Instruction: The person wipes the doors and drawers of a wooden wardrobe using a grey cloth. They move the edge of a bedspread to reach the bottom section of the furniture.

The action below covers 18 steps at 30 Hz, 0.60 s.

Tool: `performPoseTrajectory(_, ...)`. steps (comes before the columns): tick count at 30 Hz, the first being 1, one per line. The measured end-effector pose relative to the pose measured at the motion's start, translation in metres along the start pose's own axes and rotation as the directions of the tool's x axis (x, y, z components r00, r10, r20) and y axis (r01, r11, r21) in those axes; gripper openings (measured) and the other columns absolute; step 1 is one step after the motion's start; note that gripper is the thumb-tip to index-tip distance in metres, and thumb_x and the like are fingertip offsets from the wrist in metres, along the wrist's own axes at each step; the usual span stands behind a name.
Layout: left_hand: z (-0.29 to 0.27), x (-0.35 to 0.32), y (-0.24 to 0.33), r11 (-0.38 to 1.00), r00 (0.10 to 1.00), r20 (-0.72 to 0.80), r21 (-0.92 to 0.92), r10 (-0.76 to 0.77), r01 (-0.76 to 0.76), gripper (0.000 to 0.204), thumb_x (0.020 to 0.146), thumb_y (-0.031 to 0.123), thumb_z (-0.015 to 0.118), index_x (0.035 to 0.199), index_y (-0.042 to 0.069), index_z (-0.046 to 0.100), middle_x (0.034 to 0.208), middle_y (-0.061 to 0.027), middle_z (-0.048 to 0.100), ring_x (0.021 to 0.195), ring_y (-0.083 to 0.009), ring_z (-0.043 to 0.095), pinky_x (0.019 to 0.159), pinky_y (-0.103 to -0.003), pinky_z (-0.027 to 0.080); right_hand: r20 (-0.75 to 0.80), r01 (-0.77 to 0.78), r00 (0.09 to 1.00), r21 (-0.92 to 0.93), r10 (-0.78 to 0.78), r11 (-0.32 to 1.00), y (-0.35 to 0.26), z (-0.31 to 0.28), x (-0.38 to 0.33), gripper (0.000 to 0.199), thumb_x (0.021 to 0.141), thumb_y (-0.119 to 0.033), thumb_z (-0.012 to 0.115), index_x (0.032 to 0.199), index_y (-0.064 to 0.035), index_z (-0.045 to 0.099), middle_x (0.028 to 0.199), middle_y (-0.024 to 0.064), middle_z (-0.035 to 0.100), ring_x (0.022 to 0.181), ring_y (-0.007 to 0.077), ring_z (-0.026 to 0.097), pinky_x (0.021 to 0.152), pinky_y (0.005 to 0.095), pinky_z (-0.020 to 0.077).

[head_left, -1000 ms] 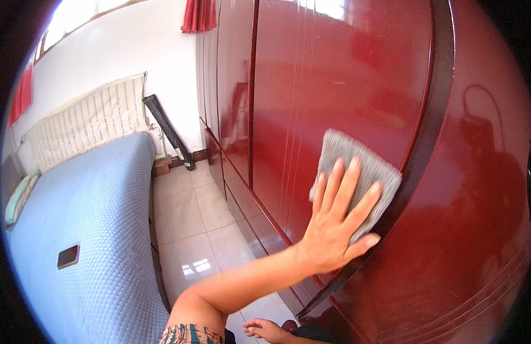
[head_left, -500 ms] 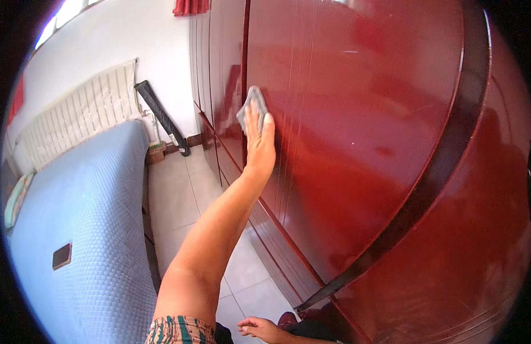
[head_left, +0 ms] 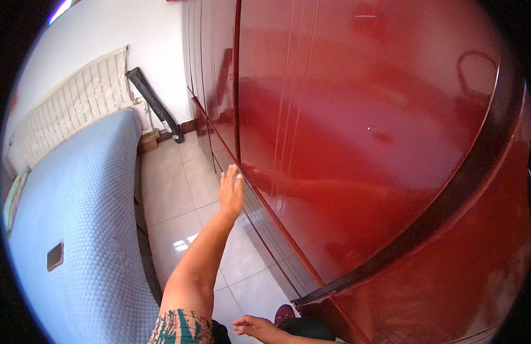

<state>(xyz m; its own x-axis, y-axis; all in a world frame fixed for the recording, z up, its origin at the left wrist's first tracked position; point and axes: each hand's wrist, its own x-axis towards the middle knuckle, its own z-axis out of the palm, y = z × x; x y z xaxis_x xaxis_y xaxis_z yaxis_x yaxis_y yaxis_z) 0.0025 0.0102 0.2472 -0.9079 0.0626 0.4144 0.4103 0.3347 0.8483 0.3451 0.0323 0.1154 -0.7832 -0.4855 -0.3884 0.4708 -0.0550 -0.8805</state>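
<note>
Head view, only one. Left arm reaches out from the lower edge; left hand (head_left: 231,196) is at the foot of a glossy red cabinet door (head_left: 345,160), where a dark upright strip (head_left: 237,86) meets the red ledge (head_left: 280,223). Its fingers are straight and lie close together; whether they touch the cabinet, or have anything beneath them, cannot tell. Right hand (head_left: 258,328) hangs low, near a dark red shoe (head_left: 285,313): fingers loosely bent, a little apart, nothing seen in them.

Cabinet fills the right side; bed with blue cover (head_left: 99,218) to the left, phone-like slab (head_left: 55,257) on it, tiled floor (head_left: 168,172) between.

Step in hand, my reading: left hand working the door's low corner, right hand idle. Next move seems to call for a flat palm, light even pressure and care that fingertips don't catch on the ledge.
</note>
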Motion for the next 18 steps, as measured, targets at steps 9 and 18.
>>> performPoseTrajectory(9,0.007,0.009,0.025,0.295,0.649,-0.033,-0.907,-0.760,0.300,0.051,0.093,0.041,0.038,0.111,-0.003,0.054,0.106,-0.0137,0.059,0.097,-0.0277,0.057,0.088,-0.036,0.043,0.005,0.052,0.999,0.050,-0.053,0.997,0.011,0.004,0.002,0.032,0.095,-0.025,0.053,0.118,-0.0032,0.054,0.099,0.0053,0.061,0.093,0.0112,0.058,0.087,0.0267,0.0452)
performPoseTrajectory(18,0.017,0.009,0.017,0.343,0.927,0.068,-0.917,-0.368,0.204,0.050,0.092,0.043,0.045,0.121,0.003,0.050,0.116,-0.0080,0.054,0.103,-0.0226,0.052,0.091,-0.035,0.040,0.034,0.026,0.999,0.090,-0.029,0.996,0.015,0.009,0.010,0.032,0.094,-0.025,0.054,0.118,-0.0032,0.054,0.099,0.0053,0.061,0.092,0.0108,0.058,0.084,0.0258,0.0460)
